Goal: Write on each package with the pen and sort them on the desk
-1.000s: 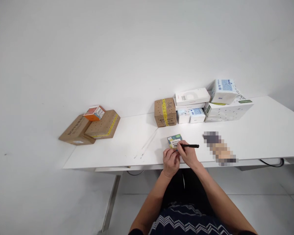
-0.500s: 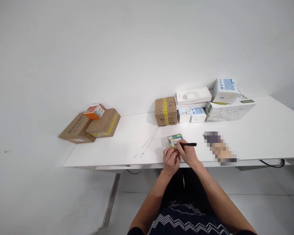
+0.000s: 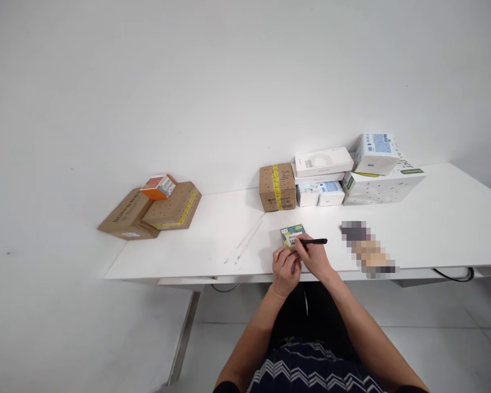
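A small green and blue printed box (image 3: 289,234) sits on the white table in front of me. My left hand (image 3: 285,271) has its fingers curled against the box's near edge, and its grip is partly hidden. A slim black pen (image 3: 316,241) is pinched between the thumb and fingers of my right hand (image 3: 314,258), with its back end pointing right. The pen's tip is by the near part of the box, but my fingers cover where it meets the surface.
A taped brown carton (image 3: 277,188) stands beyond the box, beside stacked white boxes (image 3: 324,161) and a larger white box (image 3: 384,188). Brown cartons (image 3: 174,204) with an orange box (image 3: 159,186) on top are at left. A pixelated item (image 3: 368,248) lies right of my hands.
My right hand and the pen have shifted very slightly. The box, my left hand and the things around them look the same; the camera view has moved a touch.
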